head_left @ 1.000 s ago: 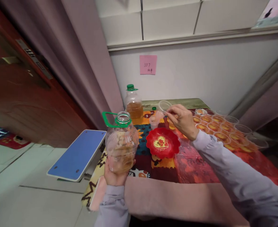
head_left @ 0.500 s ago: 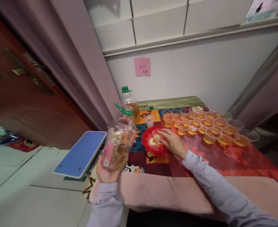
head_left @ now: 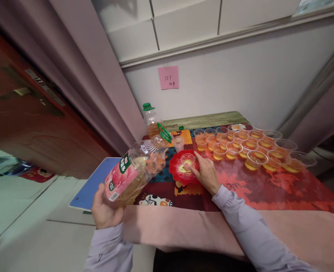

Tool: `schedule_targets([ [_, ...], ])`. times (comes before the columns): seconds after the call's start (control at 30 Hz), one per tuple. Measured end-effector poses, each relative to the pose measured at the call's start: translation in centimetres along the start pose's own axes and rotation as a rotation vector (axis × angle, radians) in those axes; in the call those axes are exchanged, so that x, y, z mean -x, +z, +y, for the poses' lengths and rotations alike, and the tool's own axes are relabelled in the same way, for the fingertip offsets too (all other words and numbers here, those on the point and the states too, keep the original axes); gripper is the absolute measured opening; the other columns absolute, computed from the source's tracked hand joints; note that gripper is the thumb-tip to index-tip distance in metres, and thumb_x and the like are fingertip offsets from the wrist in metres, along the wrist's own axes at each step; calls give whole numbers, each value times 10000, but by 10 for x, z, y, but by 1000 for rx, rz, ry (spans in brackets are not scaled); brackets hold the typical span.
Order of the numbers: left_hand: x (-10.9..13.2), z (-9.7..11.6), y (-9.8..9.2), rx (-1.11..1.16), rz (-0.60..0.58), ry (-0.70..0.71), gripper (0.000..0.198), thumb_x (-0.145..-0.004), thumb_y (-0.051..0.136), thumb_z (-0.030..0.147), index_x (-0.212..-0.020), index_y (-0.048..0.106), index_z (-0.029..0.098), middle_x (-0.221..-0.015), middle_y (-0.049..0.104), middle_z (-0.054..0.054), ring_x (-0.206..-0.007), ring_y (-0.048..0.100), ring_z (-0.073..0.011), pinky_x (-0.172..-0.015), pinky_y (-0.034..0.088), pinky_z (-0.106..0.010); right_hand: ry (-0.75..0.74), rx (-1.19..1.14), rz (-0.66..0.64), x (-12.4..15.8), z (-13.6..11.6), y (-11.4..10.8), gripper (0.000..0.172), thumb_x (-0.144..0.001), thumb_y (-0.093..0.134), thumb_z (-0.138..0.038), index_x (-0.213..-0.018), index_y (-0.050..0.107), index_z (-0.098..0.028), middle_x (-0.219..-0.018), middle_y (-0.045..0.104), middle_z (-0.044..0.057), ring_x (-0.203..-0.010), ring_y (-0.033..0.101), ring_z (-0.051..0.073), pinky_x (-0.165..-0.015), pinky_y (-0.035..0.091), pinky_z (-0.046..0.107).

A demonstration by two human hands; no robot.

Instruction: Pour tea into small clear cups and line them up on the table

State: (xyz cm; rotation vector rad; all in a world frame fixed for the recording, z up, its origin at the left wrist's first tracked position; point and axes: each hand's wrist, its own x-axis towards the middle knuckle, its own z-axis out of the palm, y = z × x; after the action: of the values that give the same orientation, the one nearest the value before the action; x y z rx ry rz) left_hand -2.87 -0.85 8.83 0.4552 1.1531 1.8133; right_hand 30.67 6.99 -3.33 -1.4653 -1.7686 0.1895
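My left hand is wrapped round the base of a large clear bottle with a pink label, a green handle and amber liquid inside. The bottle tilts to the right, its neck towards a red scalloped plate. Over that plate my right hand grips a small clear plastic cup by its side. Behind the plate stands a stack of clear cups. Several cups of amber drink stand in rows at the right.
A second bottle with a green cap stands at the back left of the patterned table. A loose green cap lies near the wall. A pink cloth covers the front edge, and a blue board is at the left.
My left hand has moved left and tipped the bottle from nearly upright towards the right. My right hand stays at the cup over the red plate.
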Motion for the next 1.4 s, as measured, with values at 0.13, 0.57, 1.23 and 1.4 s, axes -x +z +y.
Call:
schedule_targets([
  [0.13, 0, 0, 7, -16, 42, 59, 352, -887, 711, 459, -1121, 798, 212, -1090, 841, -53, -1168, 743, -321, -1059, 599, -484, 22, -127, 126, 3, -1, -9, 765, -998, 626, -651, -1547, 547, -125, -1456, 683, 258, -1371, 641, 400, -1172, 465, 606],
  [0.57, 9, -2, 11, -176, 41, 16, 406, -817, 798, 450, -1129, 805, 191, -1109, 840, -68, -1247, 723, -364, -1044, 616, -487, 426, -1275, -65, 36, -99, 1, 698, -915, 802, -569, -1537, 602, -325, -1544, 654, 102, -1347, 684, 318, -1119, 597, 528],
  [1.23, 3, 15, 22, -296, 46, 75, 326, -753, 870, 400, -1000, 810, 196, -981, 825, -8, -839, 754, -212, -683, 612, -268, 451, -1492, -245, 54, -99, 14, 836, -826, 901, -540, -1575, 571, -370, -1629, 580, 78, -1415, 613, 311, -1189, 517, 555],
  [1.4, 6, 22, 30, -313, 11, 66, 378, -706, 920, 413, -980, 805, 180, -949, 822, -7, -805, 748, -196, -666, 606, -236, 467, -1529, -276, 54, -97, 16, 859, -826, 911, -513, -1593, 549, -377, -1696, 500, 74, -1396, 610, 291, -1189, 507, 522],
])
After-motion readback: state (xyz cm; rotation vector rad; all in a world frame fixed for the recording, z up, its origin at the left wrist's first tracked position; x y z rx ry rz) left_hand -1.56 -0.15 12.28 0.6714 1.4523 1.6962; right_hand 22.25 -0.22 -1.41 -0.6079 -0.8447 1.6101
